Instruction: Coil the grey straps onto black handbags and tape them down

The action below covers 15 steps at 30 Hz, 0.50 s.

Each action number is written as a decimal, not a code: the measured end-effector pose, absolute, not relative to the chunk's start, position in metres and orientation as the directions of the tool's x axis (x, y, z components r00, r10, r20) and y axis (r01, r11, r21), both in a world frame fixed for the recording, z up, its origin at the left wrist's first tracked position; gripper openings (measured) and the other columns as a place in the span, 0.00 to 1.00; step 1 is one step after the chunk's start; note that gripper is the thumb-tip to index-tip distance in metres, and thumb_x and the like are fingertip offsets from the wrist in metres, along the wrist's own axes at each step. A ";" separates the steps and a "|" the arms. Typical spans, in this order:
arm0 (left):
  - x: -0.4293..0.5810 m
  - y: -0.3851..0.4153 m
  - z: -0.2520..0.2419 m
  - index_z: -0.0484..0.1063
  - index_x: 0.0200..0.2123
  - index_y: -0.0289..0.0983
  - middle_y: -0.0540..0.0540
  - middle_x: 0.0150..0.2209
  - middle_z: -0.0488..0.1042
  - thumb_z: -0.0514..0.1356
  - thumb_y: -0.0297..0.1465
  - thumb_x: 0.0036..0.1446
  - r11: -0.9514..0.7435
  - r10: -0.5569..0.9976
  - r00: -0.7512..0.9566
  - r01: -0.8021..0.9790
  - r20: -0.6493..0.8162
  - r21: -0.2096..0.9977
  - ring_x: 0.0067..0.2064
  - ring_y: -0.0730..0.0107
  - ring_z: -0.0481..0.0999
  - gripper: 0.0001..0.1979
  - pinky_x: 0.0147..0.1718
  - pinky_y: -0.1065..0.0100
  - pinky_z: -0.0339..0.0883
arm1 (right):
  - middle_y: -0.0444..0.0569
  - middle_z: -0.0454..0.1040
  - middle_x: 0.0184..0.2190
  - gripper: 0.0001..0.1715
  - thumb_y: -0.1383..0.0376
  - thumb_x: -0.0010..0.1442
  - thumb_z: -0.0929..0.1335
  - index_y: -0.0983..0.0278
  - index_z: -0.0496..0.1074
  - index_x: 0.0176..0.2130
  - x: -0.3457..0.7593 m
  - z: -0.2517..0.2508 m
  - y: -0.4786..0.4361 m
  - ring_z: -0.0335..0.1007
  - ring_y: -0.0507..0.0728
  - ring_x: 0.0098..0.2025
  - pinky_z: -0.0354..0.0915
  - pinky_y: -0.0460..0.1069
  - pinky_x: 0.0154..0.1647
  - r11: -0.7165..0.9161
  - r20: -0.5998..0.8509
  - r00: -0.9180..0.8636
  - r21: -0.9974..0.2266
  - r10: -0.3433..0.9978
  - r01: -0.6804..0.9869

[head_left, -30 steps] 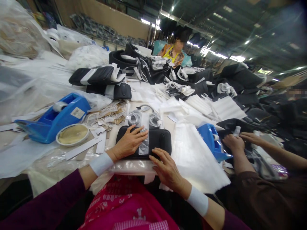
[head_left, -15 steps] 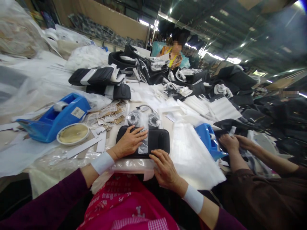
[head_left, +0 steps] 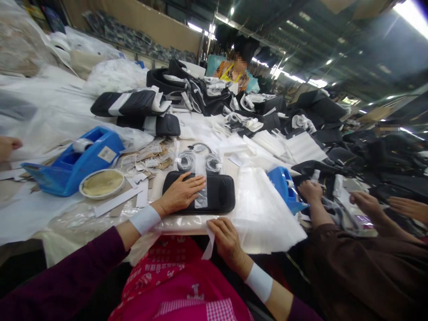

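Cluttered across the whole frame, a long worktable (head_left: 40, 209) is seen under factory lights, heaped at upper centre with black padded pieces (head_left: 133, 103) and white foam sheets (head_left: 302, 147). At left centre a blue tape dispenser (head_left: 75, 160) is set beside a round tin lid (head_left: 102, 183). At lower centre a black padded panel (head_left: 219, 192) lies flat, banded by a clear plastic strip (head_left: 201, 196). It is pressed down by the left hand (head_left: 180, 194) — fingers spread flat, gripping nothing. Just below the panel's near edge, a white paper strip (head_left: 209, 244) is pinched in the right hand (head_left: 227, 240). At right, a co-worker's hands (head_left: 310, 191) are busy beside a second blue dispenser (head_left: 282, 183).
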<state>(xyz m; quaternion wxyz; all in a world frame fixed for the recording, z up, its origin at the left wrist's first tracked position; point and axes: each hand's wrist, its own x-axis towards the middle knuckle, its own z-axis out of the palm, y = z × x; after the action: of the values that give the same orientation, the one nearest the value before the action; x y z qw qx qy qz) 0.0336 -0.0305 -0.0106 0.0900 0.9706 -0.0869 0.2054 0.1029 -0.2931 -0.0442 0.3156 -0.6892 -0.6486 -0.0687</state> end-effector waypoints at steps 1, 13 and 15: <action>0.033 -0.030 -0.011 0.61 0.62 0.41 0.44 0.65 0.61 0.54 0.32 0.65 -0.969 -0.132 0.899 -0.207 0.417 0.139 0.67 0.63 0.57 0.22 0.65 0.52 0.43 | 0.54 0.74 0.47 0.25 0.76 0.65 0.59 0.62 0.63 0.59 0.101 -0.041 -0.293 0.65 0.59 0.48 0.68 0.58 0.50 0.052 0.526 0.173 -0.386 0.833 0.921; 0.029 -0.031 -0.007 0.62 0.62 0.42 0.43 0.66 0.59 0.56 0.36 0.63 -0.962 -0.117 0.898 -0.209 0.424 0.178 0.67 0.60 0.56 0.24 0.65 0.50 0.44 | 0.51 0.78 0.39 0.14 0.74 0.65 0.61 0.63 0.73 0.43 0.078 -0.014 -0.283 0.71 0.58 0.44 0.68 0.55 0.42 0.082 0.644 0.139 -0.302 0.753 0.950; 0.029 -0.031 -0.007 0.63 0.61 0.42 0.43 0.66 0.59 0.57 0.36 0.62 -0.960 -0.112 0.899 -0.207 0.424 0.186 0.67 0.60 0.57 0.24 0.65 0.50 0.43 | 0.52 0.79 0.38 0.15 0.74 0.65 0.61 0.64 0.74 0.43 0.071 -0.011 -0.282 0.72 0.58 0.43 0.68 0.54 0.40 0.114 0.650 0.090 -0.265 0.754 0.958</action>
<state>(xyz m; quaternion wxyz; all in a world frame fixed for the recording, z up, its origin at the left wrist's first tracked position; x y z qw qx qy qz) 0.0288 -0.0311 -0.0070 0.1139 0.9677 -0.0825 0.2095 0.0709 -0.2824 -0.0113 0.3507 -0.6496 -0.6588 -0.1449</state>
